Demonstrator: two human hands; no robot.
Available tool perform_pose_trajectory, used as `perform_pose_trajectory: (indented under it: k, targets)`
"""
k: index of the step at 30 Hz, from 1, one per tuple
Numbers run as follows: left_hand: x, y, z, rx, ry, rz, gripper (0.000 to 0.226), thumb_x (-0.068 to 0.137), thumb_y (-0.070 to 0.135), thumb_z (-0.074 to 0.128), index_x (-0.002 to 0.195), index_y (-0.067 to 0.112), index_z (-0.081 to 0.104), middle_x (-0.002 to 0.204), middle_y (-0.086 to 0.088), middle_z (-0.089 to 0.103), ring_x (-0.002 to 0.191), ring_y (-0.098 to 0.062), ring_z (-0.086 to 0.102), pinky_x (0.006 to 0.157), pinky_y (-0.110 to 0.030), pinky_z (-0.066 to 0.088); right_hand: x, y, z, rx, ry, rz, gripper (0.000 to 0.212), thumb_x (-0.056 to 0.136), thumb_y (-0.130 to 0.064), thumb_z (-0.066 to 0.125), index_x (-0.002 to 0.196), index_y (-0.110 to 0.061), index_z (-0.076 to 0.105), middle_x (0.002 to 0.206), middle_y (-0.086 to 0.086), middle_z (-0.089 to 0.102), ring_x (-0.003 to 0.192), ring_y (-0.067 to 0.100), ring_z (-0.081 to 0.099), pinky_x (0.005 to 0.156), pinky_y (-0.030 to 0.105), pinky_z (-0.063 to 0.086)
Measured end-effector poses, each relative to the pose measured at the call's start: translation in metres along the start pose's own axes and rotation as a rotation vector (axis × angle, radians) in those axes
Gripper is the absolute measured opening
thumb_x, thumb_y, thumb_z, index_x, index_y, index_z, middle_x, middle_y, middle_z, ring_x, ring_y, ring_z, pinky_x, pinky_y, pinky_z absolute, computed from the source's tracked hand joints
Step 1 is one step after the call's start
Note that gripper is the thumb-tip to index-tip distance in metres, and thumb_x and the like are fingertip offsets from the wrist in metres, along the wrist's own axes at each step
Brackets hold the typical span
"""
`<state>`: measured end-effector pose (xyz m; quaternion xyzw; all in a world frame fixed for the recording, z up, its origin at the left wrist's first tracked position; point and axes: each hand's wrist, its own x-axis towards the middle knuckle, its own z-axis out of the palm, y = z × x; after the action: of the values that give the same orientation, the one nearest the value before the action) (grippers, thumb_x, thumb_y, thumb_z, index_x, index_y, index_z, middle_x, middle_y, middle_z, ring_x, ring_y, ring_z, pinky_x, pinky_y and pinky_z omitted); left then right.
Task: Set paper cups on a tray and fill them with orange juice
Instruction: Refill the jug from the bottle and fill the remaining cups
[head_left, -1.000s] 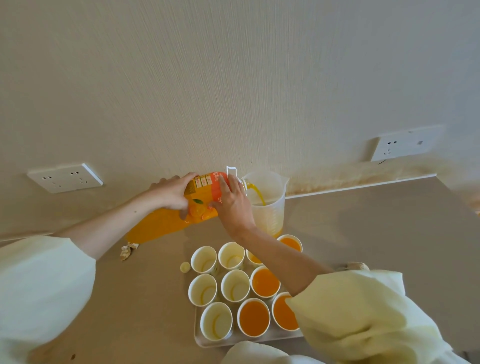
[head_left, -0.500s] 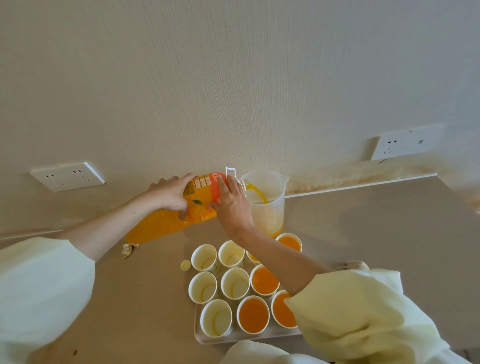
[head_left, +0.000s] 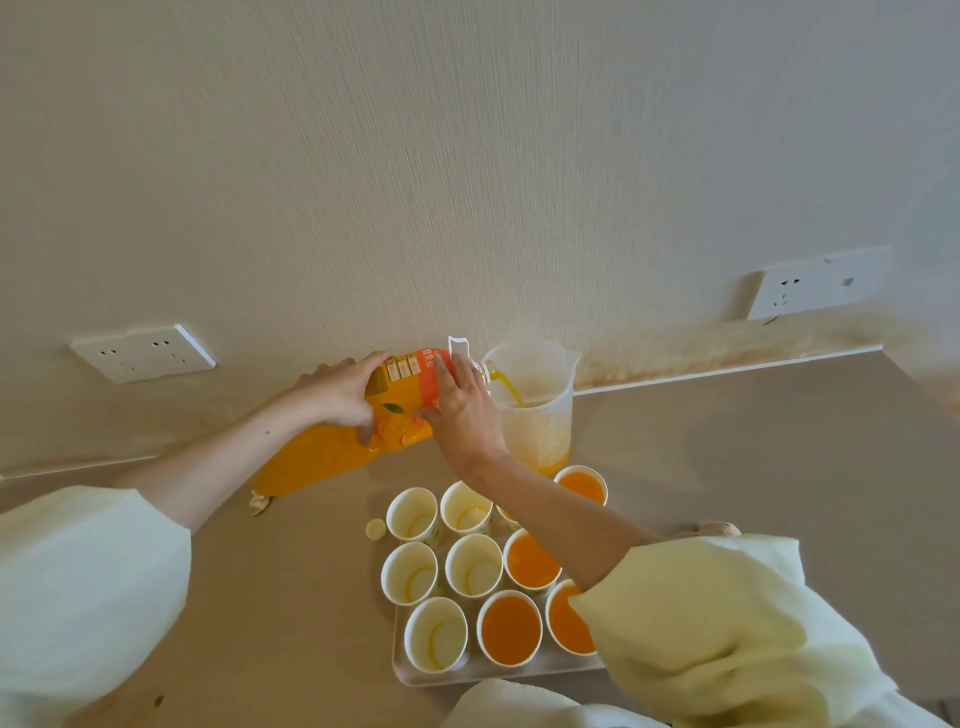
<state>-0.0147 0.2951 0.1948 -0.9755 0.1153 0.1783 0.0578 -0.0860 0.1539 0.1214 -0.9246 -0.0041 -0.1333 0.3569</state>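
- While the juice bottle (head_left: 332, 457) lies tilted with its mouth over the rim of the measuring jug (head_left: 537, 421), a thin stream of juice (head_left: 508, 388) runs into the jug. I judge the step in hand to be refilling the jug, not filling cups directly.
- Both hands carry the bottle. The left hand (head_left: 337, 395) is curled over the middle of its body, and the right hand (head_left: 462, 410) is wrapped round the shoulder by the neck, with the thumb underneath.
- The jug stands near the counter's (head_left: 727, 441) back edge, against the wall and just beyond the tray's (head_left: 457, 678) far edge. Only a shallow layer of juice shows at its bottom.
- The tray sits toward the counter's front edge.
- The empty cups (head_left: 413, 514) fill its left side, five as far as I can count.
- The filled cups (head_left: 509, 636) take its right side. One of them is mostly hidden under the right forearm, and the far-right one may stand at or just off the tray's far right corner; I cannot tell which.
- The task is roughly half done by cup count.
- The bottle cap (head_left: 375, 529) lies on the counter just off the tray's far left corner.
- The next move calls for pouring until the jug holds enough for several cups, then righting the bottle slowly so no juice drips down its neck.
- The bottle should then be set down clear of the tray and the jug taken by its handle to the nearest empty cup.
- The risk is that the heavy, full bottle surges if it is tipped further. The light paper cups stand rim to rim, so the jug's spout must be aimed carefully.
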Motion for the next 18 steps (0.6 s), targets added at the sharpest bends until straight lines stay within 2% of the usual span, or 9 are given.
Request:
perform_pose_trajectory:
  k: [18]
  targets:
    - [0.0028, -0.0044, 0.0011, 0.023, 0.013, -0.006, 0.128, 0.050, 0.028, 0.089, 0.148, 0.038, 0.008, 0.139, -0.007, 0.044, 0.119, -0.034, 0.049, 0.090, -0.044, 0.051, 0.0011, -0.0033, 0.0005, 0.021, -0.014, -0.002, 0.073, 0.092, -0.023, 0.063, 0.151, -0.005, 0.024, 0.155, 0.015, 0.026, 0.146, 0.030, 0.019, 0.116, 0.037, 0.026]
